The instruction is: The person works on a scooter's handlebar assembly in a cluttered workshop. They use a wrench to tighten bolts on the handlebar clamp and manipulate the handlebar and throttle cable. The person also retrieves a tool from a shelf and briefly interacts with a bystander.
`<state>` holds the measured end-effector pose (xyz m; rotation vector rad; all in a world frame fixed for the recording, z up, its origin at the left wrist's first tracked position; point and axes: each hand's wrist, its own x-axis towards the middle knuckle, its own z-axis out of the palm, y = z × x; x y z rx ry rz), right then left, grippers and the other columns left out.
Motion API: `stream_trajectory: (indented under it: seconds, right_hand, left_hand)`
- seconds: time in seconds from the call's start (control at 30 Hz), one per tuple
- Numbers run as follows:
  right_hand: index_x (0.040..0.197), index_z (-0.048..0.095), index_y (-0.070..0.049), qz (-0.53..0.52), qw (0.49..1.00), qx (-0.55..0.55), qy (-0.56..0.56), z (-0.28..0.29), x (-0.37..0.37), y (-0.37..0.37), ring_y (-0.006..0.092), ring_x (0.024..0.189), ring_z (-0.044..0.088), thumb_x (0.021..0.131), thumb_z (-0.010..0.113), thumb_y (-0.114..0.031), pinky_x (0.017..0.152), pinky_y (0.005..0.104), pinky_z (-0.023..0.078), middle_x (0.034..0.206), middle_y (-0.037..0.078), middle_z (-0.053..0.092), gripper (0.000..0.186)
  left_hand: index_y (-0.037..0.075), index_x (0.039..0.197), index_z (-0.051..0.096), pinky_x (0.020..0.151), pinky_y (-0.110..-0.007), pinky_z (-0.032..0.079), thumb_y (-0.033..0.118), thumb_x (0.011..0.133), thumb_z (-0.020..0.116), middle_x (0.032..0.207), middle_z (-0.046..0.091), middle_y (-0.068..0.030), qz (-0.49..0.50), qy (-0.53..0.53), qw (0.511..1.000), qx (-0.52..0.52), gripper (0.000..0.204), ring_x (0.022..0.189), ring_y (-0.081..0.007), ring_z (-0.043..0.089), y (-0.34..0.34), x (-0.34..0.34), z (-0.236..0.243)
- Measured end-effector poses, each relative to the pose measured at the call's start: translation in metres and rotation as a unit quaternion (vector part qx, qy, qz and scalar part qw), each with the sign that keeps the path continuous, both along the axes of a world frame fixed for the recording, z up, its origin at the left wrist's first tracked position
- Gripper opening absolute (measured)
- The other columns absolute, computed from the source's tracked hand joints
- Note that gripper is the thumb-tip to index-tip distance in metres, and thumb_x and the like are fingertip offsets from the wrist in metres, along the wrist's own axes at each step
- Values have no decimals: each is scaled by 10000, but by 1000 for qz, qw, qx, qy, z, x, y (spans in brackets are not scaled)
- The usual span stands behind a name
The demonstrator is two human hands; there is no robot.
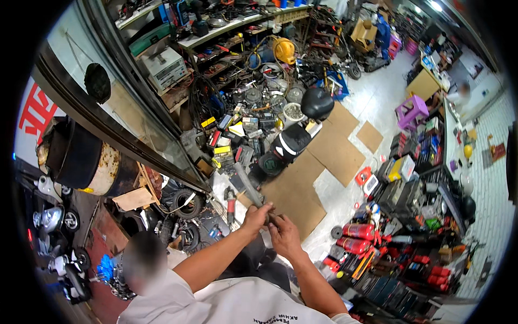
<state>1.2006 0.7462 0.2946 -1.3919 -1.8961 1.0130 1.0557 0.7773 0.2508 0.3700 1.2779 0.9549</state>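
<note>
Grey tube is gripped by curled left hand fingers at its lower end; right hand fingers are pinched just beside.

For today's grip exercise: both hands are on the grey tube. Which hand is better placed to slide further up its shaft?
Probably the left hand. It already wraps the grey tube highest up, with bare shaft just above its grip. The right hand sits lower, at the tube's near end, seemingly pinching it.

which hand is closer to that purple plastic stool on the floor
Right. The right hand is on the side towards the purple stool, which stands far off up and to the right of it. The left hand, gripping the grey tube, is farther away.
</note>
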Motion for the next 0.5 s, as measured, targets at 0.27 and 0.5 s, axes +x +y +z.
stream_trajectory:
  seconds: [0.27,0.5]
  right_hand:
    - [1370,526,-21,-42,900,-358,244,-47,3,157,144,854,660,938,559,36,685,304,554,1082,98,672,437]
    - [996,666,-20,-120,922,-354,99,-82,-1,270,142,666,599,1066,568,-350,578,297,499,775,51,635,351]
  left_hand:
    - [-18,1004,721,640,-296,522,130,903,742,856,728,-72,-93,32,993,71,180,718,-146,672,132,-12,-35]
    - [25,994,765,733,-413,538,417,873,782,780,710,-138,-34,332,932,142,411,735,-238,688,271,-78,-11]
